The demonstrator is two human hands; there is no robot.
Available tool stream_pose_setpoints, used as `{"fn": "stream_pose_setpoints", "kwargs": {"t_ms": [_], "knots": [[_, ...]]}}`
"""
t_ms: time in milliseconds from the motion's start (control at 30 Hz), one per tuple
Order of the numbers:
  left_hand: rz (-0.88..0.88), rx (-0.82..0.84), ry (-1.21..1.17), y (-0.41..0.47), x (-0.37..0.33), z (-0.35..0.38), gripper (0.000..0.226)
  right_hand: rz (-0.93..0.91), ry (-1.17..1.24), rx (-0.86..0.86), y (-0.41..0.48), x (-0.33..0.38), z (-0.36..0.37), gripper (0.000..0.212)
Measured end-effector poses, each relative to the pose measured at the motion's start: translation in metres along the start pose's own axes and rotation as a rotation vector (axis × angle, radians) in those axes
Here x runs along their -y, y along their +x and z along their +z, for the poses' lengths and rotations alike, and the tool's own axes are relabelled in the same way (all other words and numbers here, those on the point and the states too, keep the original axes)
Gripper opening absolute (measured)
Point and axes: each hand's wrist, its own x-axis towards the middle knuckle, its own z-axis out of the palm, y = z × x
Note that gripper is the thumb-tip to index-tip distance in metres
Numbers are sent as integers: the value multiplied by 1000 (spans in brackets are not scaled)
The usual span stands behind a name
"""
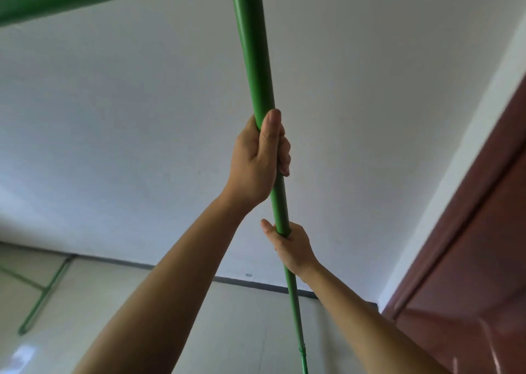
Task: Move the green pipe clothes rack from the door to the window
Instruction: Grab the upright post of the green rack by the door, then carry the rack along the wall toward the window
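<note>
The green pipe clothes rack (254, 60) fills the view: one upright post runs from a joint at the top centre down to the floor, and its top bar stretches away to the upper left. My left hand (257, 160) is wrapped around the post about halfway up. Lower on the same post, my right hand (290, 245) grips it too. The rack's far foot lies on the tiled floor at the lower left.
A white wall (128, 131) stands right behind the rack, with a dark skirting strip at its base. A reddish-brown door (469, 260) is close on the right. Pale glossy floor tiles (113, 302) spread below.
</note>
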Motion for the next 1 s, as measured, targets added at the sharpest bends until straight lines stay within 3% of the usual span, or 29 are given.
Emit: {"fn": "stream_pose_setpoints", "kwargs": {"t_ms": [133, 300, 500, 867, 1000], "knots": [[-9, -99, 57, -14, 4, -54, 54, -29, 1, 108, 5, -1, 56, 56], [-1, -175, 95, -27, -5, -113, 45, -85, 14, 212, 2, 14, 118, 56], [41, -178, 79, -18, -16, -149, 43, -171, -12, 206, 8, 31, 145, 55], [12, 59, 140, -6, 36, -83, 40, -62, -31, 10, 31, -12, 86, 61], [-12, 48, 148, 8, 47, -55, 41, -57, -15, 73, 47, -22, 57, 63]]}}
